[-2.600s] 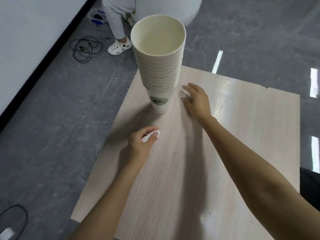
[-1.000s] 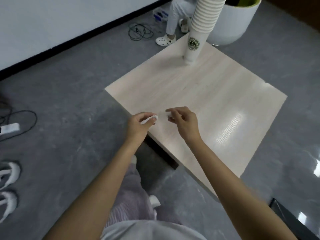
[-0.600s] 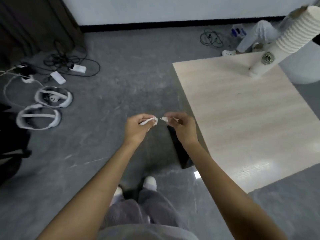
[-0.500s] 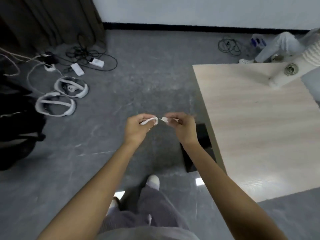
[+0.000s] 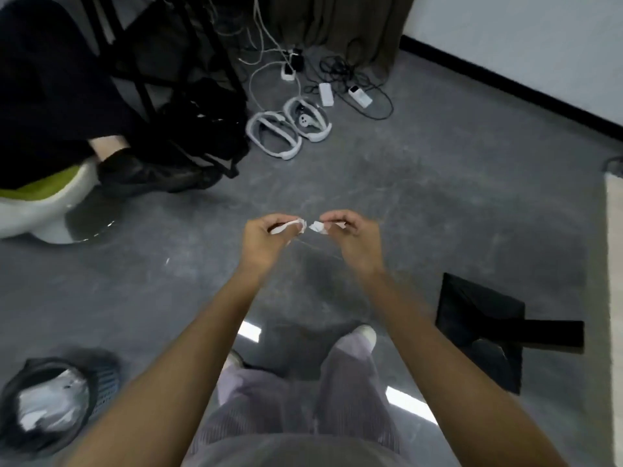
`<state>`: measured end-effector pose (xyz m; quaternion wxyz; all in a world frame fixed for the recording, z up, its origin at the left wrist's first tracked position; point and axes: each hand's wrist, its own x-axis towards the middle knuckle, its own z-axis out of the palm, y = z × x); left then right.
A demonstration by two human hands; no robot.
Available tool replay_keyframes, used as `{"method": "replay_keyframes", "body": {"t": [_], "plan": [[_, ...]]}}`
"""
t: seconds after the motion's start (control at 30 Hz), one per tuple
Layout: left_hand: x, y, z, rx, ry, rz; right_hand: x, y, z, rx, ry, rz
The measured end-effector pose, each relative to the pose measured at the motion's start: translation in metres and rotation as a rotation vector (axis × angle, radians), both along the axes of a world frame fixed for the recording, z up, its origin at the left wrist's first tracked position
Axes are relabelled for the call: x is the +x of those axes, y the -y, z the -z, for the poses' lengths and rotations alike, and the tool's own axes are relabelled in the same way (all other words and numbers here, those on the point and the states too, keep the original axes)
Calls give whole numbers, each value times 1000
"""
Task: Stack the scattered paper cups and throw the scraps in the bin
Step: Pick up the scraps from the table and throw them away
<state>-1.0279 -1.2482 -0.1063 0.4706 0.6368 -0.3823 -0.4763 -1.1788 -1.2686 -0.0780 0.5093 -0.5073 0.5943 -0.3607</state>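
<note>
Head view: turned away from table, bringing bin into view near left. Pinching scrap in left hand, second scrap in right hand, held close, not touching. Likely ready for drop.

The floor is finished smooth and glossy, with light thrown back. The scraps are seen as crumpled white paper. The trousers are made of ribbed cloth.

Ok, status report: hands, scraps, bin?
Left hand pinches a paper scrap; right hand pinches a second scrap. Both over bare floor. Bin lower left, not under them.
</note>
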Motion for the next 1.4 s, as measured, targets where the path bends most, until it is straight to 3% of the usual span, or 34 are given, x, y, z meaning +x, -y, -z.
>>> {"method": "replay_keyframes", "body": {"t": [0.33,0.7,0.97,1.2,1.4], "plan": [[218,-135,28,83,25,-369,233,-72,26,96,15,-370],[330,-285,94,212,-107,-1013,411,-158,92,236,-77,-852],[380,-358,184,313,-259,-1417,501,-212,207,389,-145,-1060],[410,-406,308,357,-521,-1735,564,-268,349,519,-263,-1143],[449,-436,413,333,-659,-1873,629,-311,456,324,-326,-1268]]}}
